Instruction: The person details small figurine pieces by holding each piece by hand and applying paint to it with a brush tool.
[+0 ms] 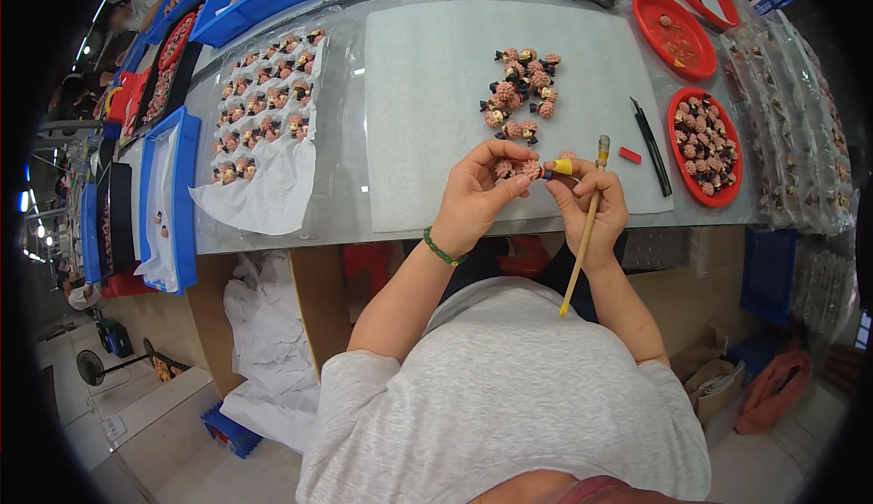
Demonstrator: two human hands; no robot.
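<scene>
Both hands meet at the near edge of the white mat (436,95), and the small pink figurine (518,169) between them is mostly buried under fingertips; only pink bumps and a dark bit show, so its shape is hard to read. The left hand (477,193) curls round it, thumb and fingers pinched shut on the piece. The right hand (591,204) wears a yellow fingertip cap (564,167) that touches the figurine, and it grips a long wooden brush (587,231) whose handle slants down past the wrist; the brush tip up by the mat is too small to make out. Just beyond the hands sits a loose pile of pink figurines (520,90), with bare mat open to its left. A red oval dish (680,122) of more figurines lies to the right, a black pen (651,145) and a small red block (629,154) between. The far red dishes and blue bins are cut off at the rim.
</scene>
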